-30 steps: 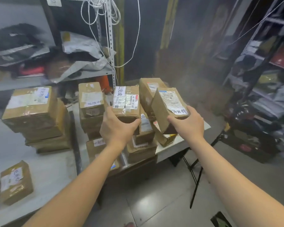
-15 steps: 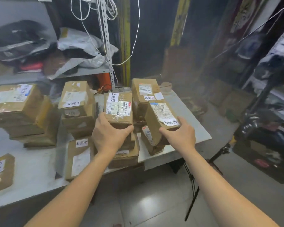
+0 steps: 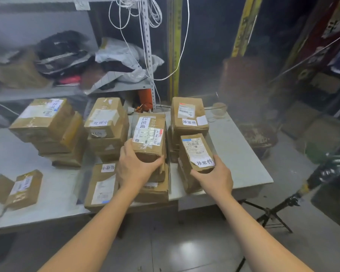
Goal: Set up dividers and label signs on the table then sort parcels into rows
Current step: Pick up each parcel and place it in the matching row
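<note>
On the grey table (image 3: 241,152) the parcels stand in rows of stacks running away from the person. The left hand (image 3: 134,169) clasps the near end of a long parcel (image 3: 148,134) atop the middle stack; the right hand (image 3: 214,175) likewise grips a tilted parcel (image 3: 196,152), its long axis pointing away, over the rightmost row

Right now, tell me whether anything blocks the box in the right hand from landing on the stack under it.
Nothing visible does. The right hand holds the labelled cardboard box by its near end, directly over the low stack of boxes at the table edge; the taller stack sits behind it.
</note>
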